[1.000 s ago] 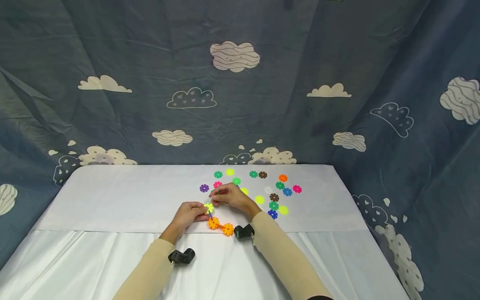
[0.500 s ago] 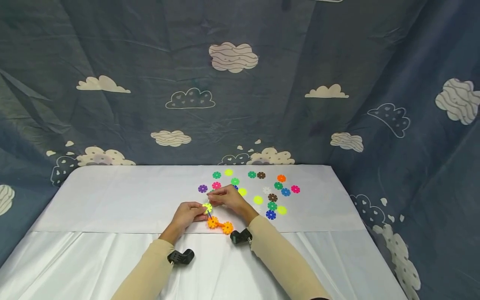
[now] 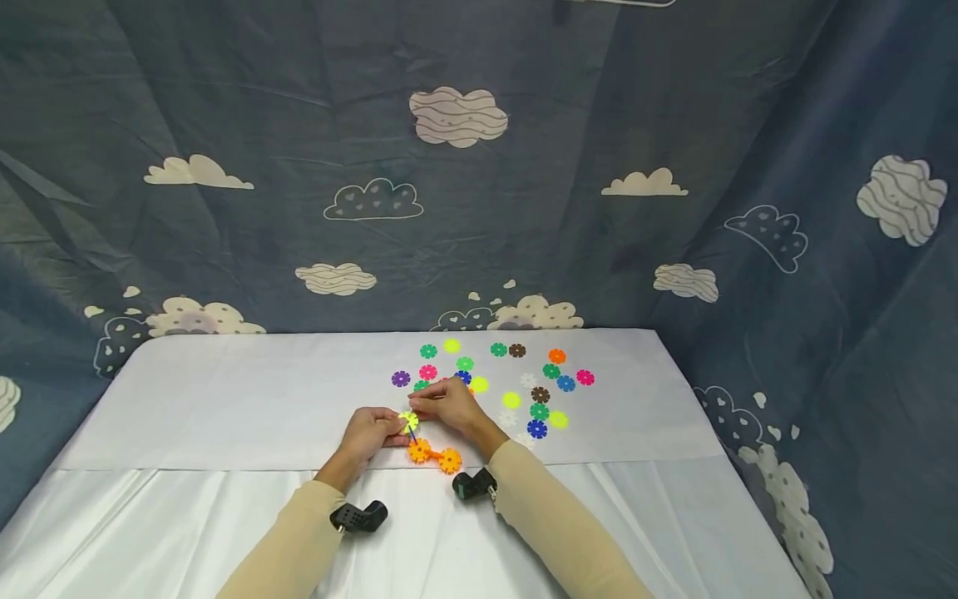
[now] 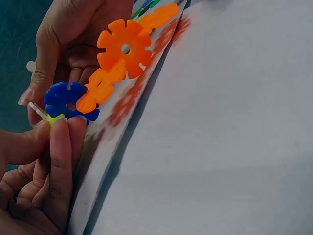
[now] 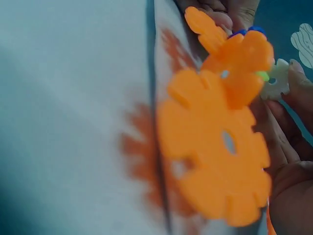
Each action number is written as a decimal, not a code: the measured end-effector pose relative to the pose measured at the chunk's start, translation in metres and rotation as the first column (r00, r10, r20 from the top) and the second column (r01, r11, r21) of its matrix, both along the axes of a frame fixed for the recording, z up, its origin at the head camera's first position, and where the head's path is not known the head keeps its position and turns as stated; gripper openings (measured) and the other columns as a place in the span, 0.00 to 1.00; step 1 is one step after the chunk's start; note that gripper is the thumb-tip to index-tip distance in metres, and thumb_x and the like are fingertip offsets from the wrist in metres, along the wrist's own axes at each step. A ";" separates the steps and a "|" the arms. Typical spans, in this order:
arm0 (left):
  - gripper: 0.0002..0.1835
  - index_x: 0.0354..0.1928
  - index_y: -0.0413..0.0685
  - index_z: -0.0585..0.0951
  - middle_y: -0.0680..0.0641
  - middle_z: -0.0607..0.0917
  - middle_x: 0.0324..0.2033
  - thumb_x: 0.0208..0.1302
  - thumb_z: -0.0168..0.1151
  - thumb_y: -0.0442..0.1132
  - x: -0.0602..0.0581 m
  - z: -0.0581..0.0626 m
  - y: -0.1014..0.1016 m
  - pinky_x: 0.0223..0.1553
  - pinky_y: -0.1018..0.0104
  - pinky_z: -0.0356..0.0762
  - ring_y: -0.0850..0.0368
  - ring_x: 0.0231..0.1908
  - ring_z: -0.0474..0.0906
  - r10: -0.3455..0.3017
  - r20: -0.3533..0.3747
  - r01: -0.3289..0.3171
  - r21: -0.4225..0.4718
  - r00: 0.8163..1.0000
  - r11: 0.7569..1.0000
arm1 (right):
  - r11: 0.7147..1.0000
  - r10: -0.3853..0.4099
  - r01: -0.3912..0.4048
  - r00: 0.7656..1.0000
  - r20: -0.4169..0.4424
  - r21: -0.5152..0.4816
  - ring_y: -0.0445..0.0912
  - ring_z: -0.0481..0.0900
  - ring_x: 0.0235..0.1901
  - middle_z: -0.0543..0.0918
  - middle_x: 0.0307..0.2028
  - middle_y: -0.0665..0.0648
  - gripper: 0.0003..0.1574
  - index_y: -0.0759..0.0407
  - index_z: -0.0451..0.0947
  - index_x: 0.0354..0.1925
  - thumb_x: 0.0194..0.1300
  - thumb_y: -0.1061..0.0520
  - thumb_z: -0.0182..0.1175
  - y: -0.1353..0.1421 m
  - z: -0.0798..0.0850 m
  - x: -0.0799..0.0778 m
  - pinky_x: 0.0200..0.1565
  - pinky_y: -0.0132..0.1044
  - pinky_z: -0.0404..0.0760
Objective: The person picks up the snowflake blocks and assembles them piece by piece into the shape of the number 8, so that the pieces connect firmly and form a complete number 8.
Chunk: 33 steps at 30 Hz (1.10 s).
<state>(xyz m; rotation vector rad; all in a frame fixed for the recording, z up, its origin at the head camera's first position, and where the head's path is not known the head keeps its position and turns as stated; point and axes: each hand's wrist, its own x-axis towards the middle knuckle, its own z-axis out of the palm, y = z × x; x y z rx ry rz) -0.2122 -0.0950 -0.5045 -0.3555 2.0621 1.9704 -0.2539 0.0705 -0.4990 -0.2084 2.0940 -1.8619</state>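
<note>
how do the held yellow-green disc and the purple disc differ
The yellow-green disc is pinched in the left hand, while the purple disc lies flat on the white cloth. The yellow-green disc is linked to a blue disc; the purple disc is unattached. Both have notched rims.

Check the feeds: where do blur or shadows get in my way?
Right wrist: the nearest orange disc looks soft, with a blurred reddish shadow on white cloth. Left wrist: dim, with reddish shadows, but the blue disc is fairly crisp. Head: brighter, little glare.
</note>
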 end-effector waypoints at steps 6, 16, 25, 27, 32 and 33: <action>0.05 0.40 0.29 0.75 0.48 0.83 0.23 0.66 0.57 0.27 -0.001 -0.002 0.000 0.27 0.72 0.82 0.62 0.21 0.80 -0.032 -0.032 0.033 0.021 0.999 0.999 | 1.000 0.011 -0.012 0.999 -0.044 -0.016 0.44 0.85 0.33 0.86 0.37 0.63 0.14 0.74 0.81 0.45 0.62 0.65 0.63 0.003 0.000 0.000 0.41 0.39 0.85; 0.18 0.56 0.31 0.73 0.41 0.86 0.39 0.67 0.58 0.34 -0.002 -0.003 -0.003 0.35 0.66 0.84 0.57 0.31 0.83 -0.141 -0.037 0.140 -0.041 0.989 0.989 | 0.995 0.060 -0.052 0.994 -0.090 0.085 0.46 0.82 0.32 0.86 0.32 0.58 0.12 0.69 0.84 0.38 0.62 0.58 0.66 0.006 0.003 -0.007 0.41 0.39 0.84; 0.21 0.56 0.28 0.75 0.43 0.84 0.41 0.67 0.59 0.37 -0.003 -0.005 -0.003 0.38 0.66 0.84 0.61 0.33 0.81 -0.164 -0.031 0.163 -0.040 0.986 0.986 | 0.986 0.079 -0.068 0.995 -0.065 0.149 0.46 0.81 0.31 0.87 0.36 0.59 0.19 0.68 0.85 0.40 0.69 0.52 0.58 0.002 0.005 -0.006 0.40 0.35 0.82; 0.21 0.55 0.29 0.76 0.43 0.83 0.41 0.67 0.60 0.40 -0.003 -0.004 -0.002 0.37 0.67 0.84 0.61 0.32 0.81 -0.150 -0.019 0.148 -0.052 0.989 0.988 | 0.987 0.100 -0.091 0.993 -0.064 0.135 0.46 0.81 0.31 0.87 0.37 0.60 0.21 0.69 0.85 0.41 0.71 0.51 0.56 0.003 0.006 -0.007 0.39 0.35 0.82; 0.22 0.53 0.31 0.77 0.43 0.82 0.40 0.67 0.60 0.44 -0.003 -0.002 -0.001 0.36 0.68 0.83 0.60 0.32 0.79 -0.125 -0.001 0.125 -0.071 0.992 0.990 | 0.985 0.085 -0.063 0.987 -0.134 0.160 0.43 0.75 0.26 0.84 0.32 0.62 0.21 0.70 0.84 0.40 0.71 0.52 0.56 0.016 0.008 -0.011 0.31 0.30 0.78; 0.22 0.54 0.32 0.77 0.43 0.82 0.41 0.67 0.61 0.44 -0.003 -0.002 -0.002 0.37 0.68 0.83 0.60 0.33 0.79 -0.123 0.003 0.123 -0.076 0.992 0.989 | 0.979 0.071 -0.036 0.983 -0.168 0.202 0.43 0.74 0.25 0.83 0.31 0.61 0.18 0.69 0.84 0.40 0.70 0.54 0.57 0.020 0.008 -0.012 0.29 0.30 0.76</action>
